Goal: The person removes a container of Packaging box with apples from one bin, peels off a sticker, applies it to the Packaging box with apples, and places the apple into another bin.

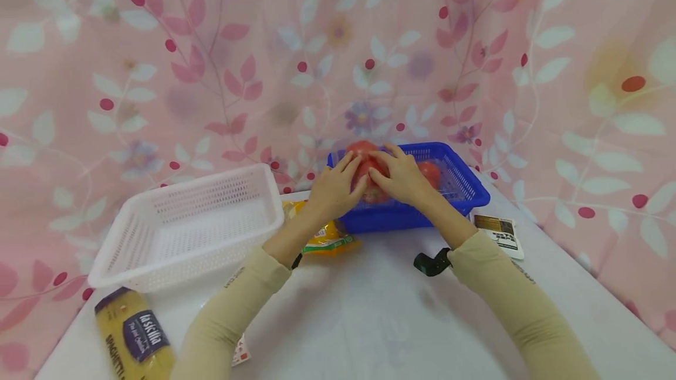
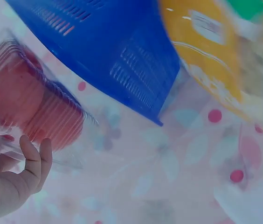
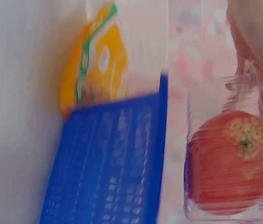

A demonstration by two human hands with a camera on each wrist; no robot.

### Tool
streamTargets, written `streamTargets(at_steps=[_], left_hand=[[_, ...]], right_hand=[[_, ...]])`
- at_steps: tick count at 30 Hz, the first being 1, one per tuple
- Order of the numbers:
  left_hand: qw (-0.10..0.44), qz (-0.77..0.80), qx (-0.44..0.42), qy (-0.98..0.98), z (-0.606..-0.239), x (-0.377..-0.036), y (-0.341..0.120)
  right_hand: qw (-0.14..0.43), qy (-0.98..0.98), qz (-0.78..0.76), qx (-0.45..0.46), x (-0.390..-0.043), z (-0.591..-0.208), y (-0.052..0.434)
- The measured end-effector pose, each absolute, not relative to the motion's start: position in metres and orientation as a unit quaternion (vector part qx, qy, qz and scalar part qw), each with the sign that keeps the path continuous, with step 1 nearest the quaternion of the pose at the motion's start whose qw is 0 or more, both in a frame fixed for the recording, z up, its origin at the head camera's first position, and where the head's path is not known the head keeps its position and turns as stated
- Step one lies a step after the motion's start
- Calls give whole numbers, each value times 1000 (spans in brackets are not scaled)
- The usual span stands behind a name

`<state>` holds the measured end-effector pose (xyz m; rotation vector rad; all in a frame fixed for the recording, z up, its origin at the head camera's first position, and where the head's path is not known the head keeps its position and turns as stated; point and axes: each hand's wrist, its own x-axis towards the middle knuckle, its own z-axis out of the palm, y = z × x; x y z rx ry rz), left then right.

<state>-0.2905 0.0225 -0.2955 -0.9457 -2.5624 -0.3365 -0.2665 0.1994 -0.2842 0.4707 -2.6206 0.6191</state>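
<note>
Clear plastic tomato pack (image 1: 369, 176) sat over the near rim of the blue basket (image 1: 465, 189), gripped between left hand (image 1: 331, 189) and right hand (image 1: 402, 177), fingers curled on its sides. White basket (image 1: 195, 224) and yellow packet (image 1: 327, 236) lay on the tabletop (image 1: 369, 309).

two baskets: one blue basket (image 1: 465, 192) and one white basket (image 1: 185, 233). one clear tomato pack (image 1: 369, 177), one more tomato (image 1: 430, 173) in the blue basket. one yellow bag (image 1: 327, 236), one spaghetti packet (image 1: 137, 339), one small card (image 1: 502, 233). two hands.
</note>
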Motion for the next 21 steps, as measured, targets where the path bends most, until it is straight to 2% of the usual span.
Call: streamTargets(at_steps=[8, 12, 16, 21], left_hand=[[269, -91, -405, -869, -299, -237, -31], [301, -98, -423, -849, -305, -215, -40], [288, -116, -435, -845, -318, -186, -47], [249, -120, -429, -860, -333, -149, -64]], right_hand=[[213, -902, 271, 261, -222, -287, 172], [218, -890, 285, 282, -198, -299, 173], [187, -897, 293, 274, -168, -313, 173], [144, -899, 298, 286, -135, -328, 168]])
